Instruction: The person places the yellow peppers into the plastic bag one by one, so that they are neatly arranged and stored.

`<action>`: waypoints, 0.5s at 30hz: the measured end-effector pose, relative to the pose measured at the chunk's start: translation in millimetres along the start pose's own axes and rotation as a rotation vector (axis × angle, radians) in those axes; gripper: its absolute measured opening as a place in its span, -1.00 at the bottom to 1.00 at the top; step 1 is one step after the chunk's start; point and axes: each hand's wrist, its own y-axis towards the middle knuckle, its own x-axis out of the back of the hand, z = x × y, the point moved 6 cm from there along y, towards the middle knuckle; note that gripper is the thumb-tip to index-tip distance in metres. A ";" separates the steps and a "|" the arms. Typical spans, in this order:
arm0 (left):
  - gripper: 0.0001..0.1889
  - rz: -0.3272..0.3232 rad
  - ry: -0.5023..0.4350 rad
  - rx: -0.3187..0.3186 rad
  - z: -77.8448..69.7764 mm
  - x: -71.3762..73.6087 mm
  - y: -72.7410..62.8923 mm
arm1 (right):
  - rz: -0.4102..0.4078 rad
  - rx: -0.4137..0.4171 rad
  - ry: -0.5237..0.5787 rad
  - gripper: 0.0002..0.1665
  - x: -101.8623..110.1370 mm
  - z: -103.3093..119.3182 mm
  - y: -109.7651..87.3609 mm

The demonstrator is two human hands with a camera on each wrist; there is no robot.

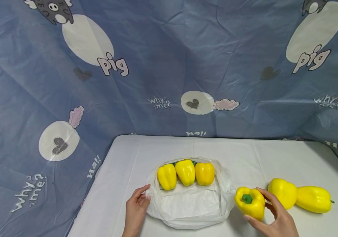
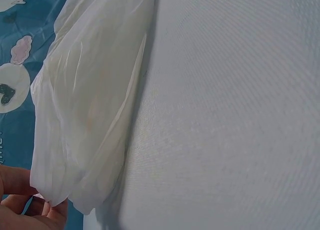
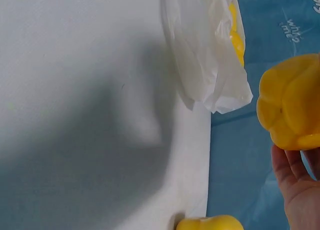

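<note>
A white plastic bag (image 1: 191, 209) lies with its mouth spread on the table, and three yellow bell peppers (image 1: 185, 172) stand in a row along its far side. My left hand (image 1: 137, 207) pinches the bag's left rim between thumb and fingers; the left wrist view shows the same grip on the bag's edge (image 2: 85, 115). Just right of the bag, my right hand (image 1: 275, 215) holds another yellow bell pepper (image 1: 253, 207), its green stem facing left and up. In the right wrist view this bell pepper (image 3: 292, 103) is raised above the table.
Two more yellow bell peppers, one upright (image 1: 282, 193) and one on its side (image 1: 314, 199), touch each other on the right of the white-covered table (image 1: 157, 146). Behind the table hangs a blue printed cloth (image 1: 163, 65), which also runs down the left side.
</note>
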 end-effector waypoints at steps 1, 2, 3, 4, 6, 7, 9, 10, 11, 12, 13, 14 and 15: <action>-0.56 0.000 0.000 0.001 0.0 0.1 0.0 | 0.007 0.001 0.002 0.06 -0.8 0.8 0.5; -0.56 -0.001 0.001 0.002 0.0 0.2 0.0 | 0.012 0.005 0.005 0.06 -1.3 1.7 0.9; -0.56 -0.002 0.003 0.003 0.0 0.4 0.1 | 0.014 0.012 0.011 0.06 -1.6 2.7 1.2; -0.55 -0.003 0.005 0.002 -0.2 0.5 0.1 | 0.017 0.021 0.017 0.06 -1.9 3.8 1.4; -0.55 -0.003 0.005 -0.004 -1.0 0.7 -0.1 | 0.020 0.043 0.033 0.05 -2.4 5.9 1.7; -0.55 -0.003 0.003 -0.008 -1.4 0.7 -0.2 | 0.021 0.054 0.044 0.04 -2.7 7.0 1.8; -0.55 -0.001 0.001 -0.015 -2.2 0.6 -0.5 | 0.024 0.074 0.066 0.04 -3.6 8.8 2.1; -0.55 -0.001 -0.001 -0.017 -2.5 0.5 -0.6 | 0.026 0.083 0.076 0.04 -4.2 9.5 2.3; -0.55 -0.001 -0.003 -0.015 -2.7 0.4 -0.7 | 0.030 0.091 0.085 0.04 -4.9 10.2 2.5; -0.55 0.000 -0.001 -0.016 -3.0 0.2 -0.7 | 0.036 0.095 0.092 0.04 -5.8 10.7 2.7; -0.55 -0.002 -0.001 -0.011 -2.9 0.1 -0.8 | 0.041 0.100 0.099 0.05 -6.7 11.2 3.1; -0.55 -0.004 -0.003 -0.005 -2.8 0.1 -0.9 | 0.047 0.102 0.103 0.05 -7.6 11.5 3.4; -0.55 -0.004 -0.002 -0.002 -2.8 0.0 -0.9 | 0.054 0.102 0.105 0.05 -8.4 11.7 3.7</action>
